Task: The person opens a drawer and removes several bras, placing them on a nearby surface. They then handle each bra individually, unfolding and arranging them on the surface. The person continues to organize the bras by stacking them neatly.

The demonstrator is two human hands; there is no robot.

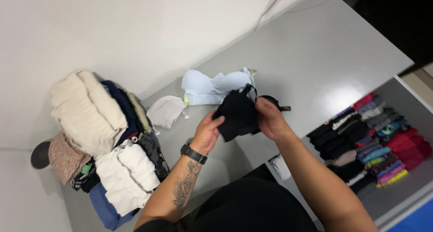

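Observation:
Both my hands hold a black bra [237, 114] above the grey dresser top [315, 56]. My left hand [207, 132], with a dark watch on the wrist and a tattooed forearm, grips its left side. My right hand [270, 119] grips its right side, where a strap end sticks out. Just behind it lies a light blue bra [212, 87] with pale green trim, and a white bra cup [165, 111] lies to its left.
A pile of folded clothes [108, 137] in cream, white, navy and blue fills the left end of the top. An open drawer [406, 187] at the right holds rows of rolled garments [374, 141] in black, grey, red and pink. White wall behind.

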